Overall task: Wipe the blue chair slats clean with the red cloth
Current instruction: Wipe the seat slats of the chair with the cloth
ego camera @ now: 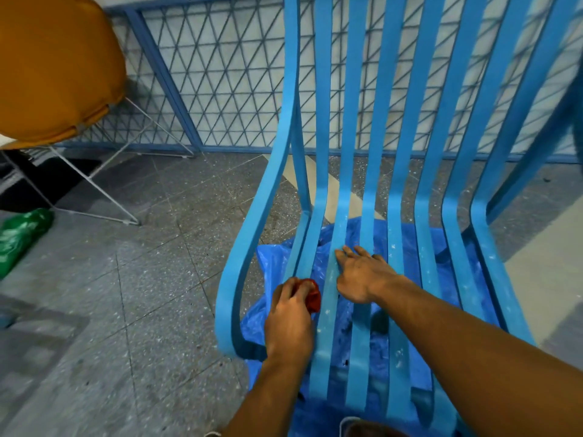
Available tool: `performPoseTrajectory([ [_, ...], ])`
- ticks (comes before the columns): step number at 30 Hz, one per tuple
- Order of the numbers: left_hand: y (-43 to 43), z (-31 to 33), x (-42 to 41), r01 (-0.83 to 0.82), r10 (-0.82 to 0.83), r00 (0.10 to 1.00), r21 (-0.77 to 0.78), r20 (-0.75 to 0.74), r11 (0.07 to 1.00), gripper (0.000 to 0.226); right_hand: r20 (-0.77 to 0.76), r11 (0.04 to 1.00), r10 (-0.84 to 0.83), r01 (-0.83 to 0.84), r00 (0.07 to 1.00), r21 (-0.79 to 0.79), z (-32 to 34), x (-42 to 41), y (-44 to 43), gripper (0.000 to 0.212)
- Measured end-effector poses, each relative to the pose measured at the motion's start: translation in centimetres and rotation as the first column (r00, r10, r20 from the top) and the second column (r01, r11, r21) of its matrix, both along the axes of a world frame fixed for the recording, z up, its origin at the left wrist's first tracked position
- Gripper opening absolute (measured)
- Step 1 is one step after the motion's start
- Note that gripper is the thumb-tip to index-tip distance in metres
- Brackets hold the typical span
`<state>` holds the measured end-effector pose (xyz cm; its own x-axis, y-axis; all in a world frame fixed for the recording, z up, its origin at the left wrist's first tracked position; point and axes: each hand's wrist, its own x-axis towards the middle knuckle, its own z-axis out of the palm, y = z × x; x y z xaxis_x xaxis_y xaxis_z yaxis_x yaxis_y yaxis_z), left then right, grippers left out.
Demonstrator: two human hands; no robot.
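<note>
Two hands lie on the seat of the blue chair. The left hand has its fingers curled round the red cloth, bunched into a small wad and pressed against the second seat slat from the chair's left edge. At two o'clock from the left hand, just beside it, the right hand rests palm down across the neighbouring slats, its fingers straight and slightly spread, pointing toward eleven o'clock. The right forearm comes in from five o'clock, the left from six. White specks dot several of the seat slats, thickest toward the chair's right side. Under the chair, a crumpled blue plastic sheet shows through the gaps between the slats. At ten o'clock from the hands stands an orange chair on thin white wire legs. At nine o'clock a green bag lies on the speckled grey floor. At twelve o'clock, behind the chair's back, runs a blue mesh fence.
</note>
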<state>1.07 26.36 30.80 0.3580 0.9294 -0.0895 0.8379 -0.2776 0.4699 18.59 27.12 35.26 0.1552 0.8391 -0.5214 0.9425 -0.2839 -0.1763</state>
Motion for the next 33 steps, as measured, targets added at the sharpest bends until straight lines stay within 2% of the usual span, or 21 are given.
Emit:
performPoseTrajectory([
  [3, -2.0, 0.1, -1.7, -0.007, 0.007, 1.000, 0.004, -0.005, 1.000, 0.060, -0.089, 0.997, -0.044, 0.050, 0.995, 0.067, 0.5, -0.9, -2.4, 0.064],
  [6, -3.5, 0.8, -2.6, -0.017, 0.016, 0.999, -0.020, -0.045, 1.000, 0.062, -0.209, 0.971, -0.134, 0.170, 0.969, 0.169, 1.5, -1.5, -5.5, 0.061],
  [9, -4.3, 1.7, -2.9, -0.001, -0.003, 0.993, -0.028, -0.115, 1.000, 0.063, -0.341, 0.945, -0.202, 0.274, 0.918, 0.179, 2.6, -2.6, -9.2, 0.060],
  [13, -5.0, 3.4, -3.3, 0.016, -0.018, 0.993, -0.018, -0.114, 1.000, 0.047, -0.451, 0.919, -0.243, 0.353, 0.859, 0.177, 3.5, -4.0, -13.9, 0.059],
  [16, -7.3, 5.0, -3.9, -0.034, 0.035, 0.999, 0.034, -0.036, 0.999, 0.051, -0.563, 0.883, -0.267, 0.432, 0.782, 0.182, 4.5, -4.5, -17.2, 0.054],
  [19, -10.8, 6.8, -3.8, -0.089, 0.074, 0.980, 0.071, 0.184, 0.994, 0.056, -0.669, 0.833, -0.272, 0.518, 0.692, 0.196, 5.1, -4.6, -20.3, 0.045],
  [22, -14.2, 8.7, -3.1, -0.157, 0.180, 0.879, -0.089, 0.441, 0.984, 0.043, -0.745, 0.765, -0.311, 0.620, 0.590, 0.172, 5.9, -4.4, -23.1, 0.042],
  [25, -17.7, 10.7, -2.9, -0.145, 0.322, 0.741, -0.328, 0.589, 0.933, 0.033, -0.797, 0.699, -0.342, 0.702, 0.497, 0.139, 6.7, -4.6, -25.5, 0.047],
  [27, -20.0, 11.8, -3.0, -0.108, 0.383, 0.661, -0.423, 0.645, 0.900, 0.031, -0.824, 0.711, -0.318, 0.693, 0.469, 0.120, 7.9, -5.2, -27.5, 0.049],
  [29, -22.0, 12.6, -2.9, -0.090, 0.441, 0.599, -0.491, 0.668, 0.866, 0.026, -0.852, 0.757, -0.258, 0.643, 0.456, 0.115, 9.0, -5.7, -29.3, 0.042],
  [31, -23.5, 13.6, -2.6, -0.086, 0.469, 0.576, -0.521, 0.669, 0.849, 0.028, -0.878, 0.777, -0.175, 0.610, 0.445, 0.154, 9.8, -6.1, -31.2, 0.035],
  [33, -25.5, 14.9, -1.9, -0.058, 0.468, 0.547, -0.527, 0.694, 0.848, 0.027, -0.895, 0.760, -0.128, 0.622, 0.427, 0.189, 10.3, -6.3, -33.7, 0.037],
])
